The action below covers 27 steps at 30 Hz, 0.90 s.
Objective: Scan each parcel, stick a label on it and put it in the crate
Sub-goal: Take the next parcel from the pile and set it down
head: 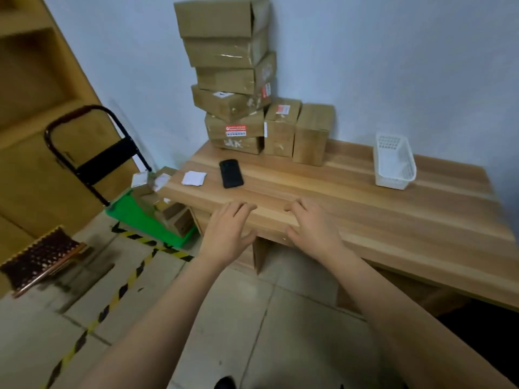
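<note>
Several brown cardboard parcels point(233, 80) are stacked in a leaning pile against the wall at the back of the wooden table point(393, 209); two more parcels point(311, 133) stand upright beside the pile. A black handheld scanner point(230, 173) lies flat on the table, with white labels point(193, 178) to its left. My left hand point(229, 230) and my right hand point(311, 227) reach out side by side over the table's front edge, fingers spread, holding nothing. A green crate point(134, 217) sits on the floor left of the table with several parcels point(171, 211) in it.
A white plastic basket point(394, 161) stands at the table's right back. A black hand trolley point(92, 153) leans behind the green crate. Yellow-black tape point(126, 282) runs across the tiled floor. A brown wall unit fills the left side.
</note>
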Each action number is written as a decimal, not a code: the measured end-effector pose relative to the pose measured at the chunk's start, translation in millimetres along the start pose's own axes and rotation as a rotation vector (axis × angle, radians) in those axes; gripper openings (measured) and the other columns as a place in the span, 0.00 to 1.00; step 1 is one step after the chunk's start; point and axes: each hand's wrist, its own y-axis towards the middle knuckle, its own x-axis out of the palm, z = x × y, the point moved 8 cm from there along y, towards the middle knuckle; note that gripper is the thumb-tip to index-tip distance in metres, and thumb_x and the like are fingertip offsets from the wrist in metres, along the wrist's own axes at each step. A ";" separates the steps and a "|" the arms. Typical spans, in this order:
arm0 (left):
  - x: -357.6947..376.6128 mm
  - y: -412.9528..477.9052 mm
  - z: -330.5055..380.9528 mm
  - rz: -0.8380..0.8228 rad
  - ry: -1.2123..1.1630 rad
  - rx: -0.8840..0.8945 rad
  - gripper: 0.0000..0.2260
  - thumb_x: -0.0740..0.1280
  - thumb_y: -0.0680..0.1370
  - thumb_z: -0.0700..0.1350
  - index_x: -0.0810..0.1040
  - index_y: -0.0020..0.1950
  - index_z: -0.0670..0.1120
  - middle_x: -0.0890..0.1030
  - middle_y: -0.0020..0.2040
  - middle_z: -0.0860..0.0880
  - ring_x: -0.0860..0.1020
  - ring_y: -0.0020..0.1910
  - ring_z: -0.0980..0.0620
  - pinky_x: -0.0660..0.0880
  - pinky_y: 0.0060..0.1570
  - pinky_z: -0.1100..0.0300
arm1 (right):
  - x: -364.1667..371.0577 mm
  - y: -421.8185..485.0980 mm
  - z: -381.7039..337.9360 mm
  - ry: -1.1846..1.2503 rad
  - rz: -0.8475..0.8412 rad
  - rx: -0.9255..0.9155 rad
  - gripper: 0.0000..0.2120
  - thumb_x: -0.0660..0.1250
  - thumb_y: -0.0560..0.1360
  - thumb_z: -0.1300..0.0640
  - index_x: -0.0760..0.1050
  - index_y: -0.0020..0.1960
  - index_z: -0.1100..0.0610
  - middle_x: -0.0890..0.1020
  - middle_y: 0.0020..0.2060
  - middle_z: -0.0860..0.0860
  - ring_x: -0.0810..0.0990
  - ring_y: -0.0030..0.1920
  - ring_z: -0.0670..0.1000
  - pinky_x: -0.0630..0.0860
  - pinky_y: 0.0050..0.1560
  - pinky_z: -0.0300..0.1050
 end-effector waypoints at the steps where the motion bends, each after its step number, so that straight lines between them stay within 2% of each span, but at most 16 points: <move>1: -8.2 6.0 -18.1 0.014 0.008 0.000 0.22 0.73 0.71 0.50 0.75 0.64 0.48 0.77 0.57 0.49 0.75 0.56 0.47 0.70 0.55 0.53 | 4.2 16.0 -13.2 -0.011 0.001 -0.004 0.19 0.65 0.77 0.53 0.70 0.66 0.52 0.72 0.62 0.49 0.69 0.63 0.51 0.67 0.61 0.45; 10: -77.3 96.4 -130.9 0.137 0.011 0.058 0.20 0.73 0.72 0.48 0.76 0.62 0.47 0.77 0.55 0.50 0.75 0.54 0.47 0.70 0.52 0.54 | 1.8 151.7 -89.9 -0.051 0.114 -0.051 0.18 0.67 0.75 0.53 0.72 0.64 0.52 0.73 0.58 0.49 0.71 0.59 0.50 0.70 0.59 0.44; 17: -119.3 215.5 -172.0 0.315 0.012 0.097 0.18 0.72 0.72 0.48 0.76 0.61 0.48 0.78 0.56 0.50 0.74 0.57 0.47 0.68 0.59 0.54 | -43.6 270.3 -95.1 -0.083 0.254 -0.136 0.17 0.69 0.74 0.54 0.74 0.62 0.54 0.75 0.56 0.49 0.73 0.57 0.50 0.71 0.58 0.44; 23: -161.5 316.5 -193.5 0.487 0.006 0.137 0.18 0.73 0.72 0.49 0.77 0.60 0.45 0.78 0.54 0.48 0.76 0.53 0.45 0.69 0.55 0.52 | -102.5 375.7 -89.0 -0.051 0.391 -0.158 0.17 0.69 0.74 0.54 0.74 0.62 0.54 0.75 0.57 0.49 0.73 0.57 0.51 0.70 0.57 0.44; 27: -182.2 374.1 -214.0 0.528 -0.021 0.118 0.18 0.72 0.73 0.50 0.77 0.61 0.46 0.78 0.57 0.48 0.75 0.56 0.46 0.68 0.57 0.53 | -140.5 428.7 -82.8 -0.043 0.500 -0.145 0.17 0.69 0.74 0.54 0.75 0.61 0.55 0.75 0.56 0.51 0.73 0.58 0.52 0.69 0.58 0.44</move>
